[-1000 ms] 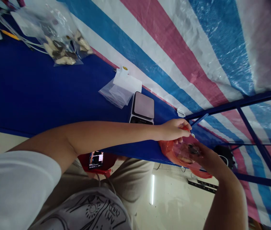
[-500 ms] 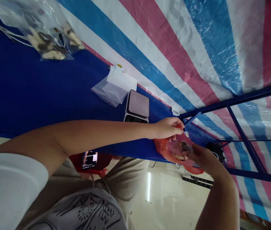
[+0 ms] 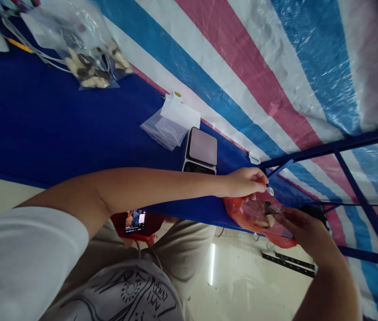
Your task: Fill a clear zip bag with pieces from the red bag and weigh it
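From my head view, my left hand pinches the red bag, probably keeping its mouth open at the tabletop's near right edge; my right hand pinches a dark piece there, the scale standing farther left.

At the blue table, the left hand grips a red plastic bag; the right hand is at its opening, by dark and pale pieces; a scale stands near the left forearm, flat clear pouches just beside it
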### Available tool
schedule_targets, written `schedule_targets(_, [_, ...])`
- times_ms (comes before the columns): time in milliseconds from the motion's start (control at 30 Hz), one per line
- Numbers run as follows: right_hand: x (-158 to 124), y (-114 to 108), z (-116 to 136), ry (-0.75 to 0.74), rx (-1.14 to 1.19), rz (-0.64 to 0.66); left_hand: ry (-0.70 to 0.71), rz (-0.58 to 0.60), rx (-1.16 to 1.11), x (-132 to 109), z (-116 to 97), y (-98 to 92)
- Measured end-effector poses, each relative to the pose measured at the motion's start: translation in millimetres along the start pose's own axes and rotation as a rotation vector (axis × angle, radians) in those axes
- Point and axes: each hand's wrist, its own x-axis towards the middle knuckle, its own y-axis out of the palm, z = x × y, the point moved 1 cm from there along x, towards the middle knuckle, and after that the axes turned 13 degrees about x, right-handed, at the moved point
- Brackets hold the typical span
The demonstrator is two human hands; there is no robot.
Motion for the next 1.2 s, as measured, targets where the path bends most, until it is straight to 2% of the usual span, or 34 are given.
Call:
schedule_targets(267, [2.5, 6.2, 12.7, 0.084, -0.087, -0.143, -0.009, 0.003, 0.025, -0.6, 0.3, -0.1])
schedule_targets(400, [3.5, 9.7, 16.7, 0.043, -0.106, -0.112, -0.006, -0.002, 0.031, -1.0, 0.4, 0.2])
schedule_targets(567, [0.3, 12.5, 23.1, -0.015, -0.111, -0.233, 0.000, -0.003, -0.006, -1.9, -0.7, 1.3])
schedule_targets(700, [-2.4, 20.4, 28.6, -0.119, -0.112, -0.210, 0.003, 0.000, -0.009, -2.4, -1.6, 2.0])
schedule_targets(833, [-3.2, 26.8, 29.7, -0.150, -0.191, -0.135, 0.005, -0.015, 0.017, -2.2, -1.6, 1.6])
schedule_targets(900, [-3.8, 28.0, 27.2, -0.138, -0.222, -0.128, 0.005, -0.013, 0.024, -2.2, -1.3, 1.6])
schedule_targets(1033, [-2.7, 31.2, 17.1, -0.138, -0.141, -0.074, 0.010, -0.009, 0.032, -2.5, -0.8, 2.0])
schedule_targets(1200, [5.6, 32.9, 5.7, -0.204, -0.139, -0.111, 0.000, -0.008, 0.045, -1.8, 0.9, 2.8])
